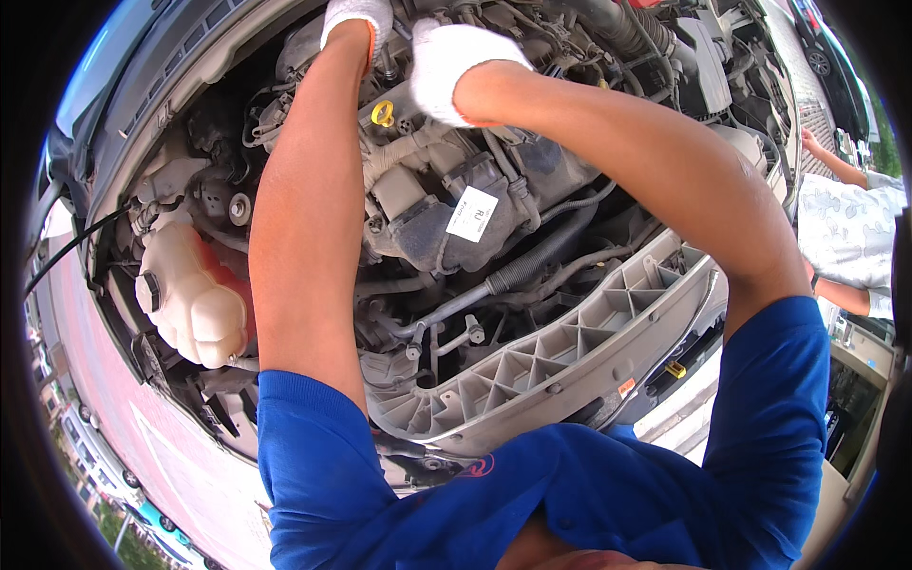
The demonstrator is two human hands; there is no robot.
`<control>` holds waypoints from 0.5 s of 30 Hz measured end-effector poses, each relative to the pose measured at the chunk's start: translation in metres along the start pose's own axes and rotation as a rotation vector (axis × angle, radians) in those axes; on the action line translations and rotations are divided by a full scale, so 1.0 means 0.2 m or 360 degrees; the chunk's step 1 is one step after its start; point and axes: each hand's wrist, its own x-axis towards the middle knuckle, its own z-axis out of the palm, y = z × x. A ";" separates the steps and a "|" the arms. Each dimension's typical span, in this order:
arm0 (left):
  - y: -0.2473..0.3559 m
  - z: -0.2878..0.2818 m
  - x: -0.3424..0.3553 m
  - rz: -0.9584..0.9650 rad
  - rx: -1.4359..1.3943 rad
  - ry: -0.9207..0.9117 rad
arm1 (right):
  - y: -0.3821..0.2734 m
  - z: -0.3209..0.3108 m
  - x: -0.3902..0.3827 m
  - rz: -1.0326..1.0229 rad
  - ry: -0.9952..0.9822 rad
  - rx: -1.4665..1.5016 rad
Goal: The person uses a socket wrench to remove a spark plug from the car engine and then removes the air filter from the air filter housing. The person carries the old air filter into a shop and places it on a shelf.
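Observation:
Both my hands wear white knit gloves and reach deep over a car engine (418, 228). My left hand (361, 17) is at the top edge of the picture, its fingers cut off or hidden. Just right of it, my right hand (464, 65) is closed, with the fingertips turned away; what they grip cannot be made out. A slim metal piece (386, 65) shows between the two gloves. Below the hands sits a yellow ring-shaped dipstick handle (383, 113). A white label (472, 214) is stuck on a dark engine part farther down.
A whitish coolant tank (195, 299) with a black cap stands left of my left forearm. The ribbed front crossmember (532, 370) curves between me and the engine. Hoses and wiring surround the engine. Another person (850, 228) in a patterned light shirt is at the right.

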 end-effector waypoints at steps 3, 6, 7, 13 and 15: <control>-0.03 -0.07 -0.08 -0.0139 -0.0089 0.0039 | 0.23 -0.02 0.07 -0.0315 0.0600 -0.0267; 0.07 -0.09 -0.03 -0.0056 -0.0227 -0.0102 | 0.52 0.06 0.35 0.0078 0.0495 -0.0487; 0.07 -0.05 -0.04 -0.0133 -0.0252 0.0060 | 0.60 0.12 0.46 0.0088 0.0622 -0.0391; 0.17 -0.13 0.02 0.0054 -0.0272 0.0055 | 0.71 0.29 0.81 -0.0009 -0.0538 -0.0914; -0.14 0.00 -0.15 -0.0121 -0.0343 0.0111 | 0.01 -0.06 0.24 -0.0152 -0.0391 0.0065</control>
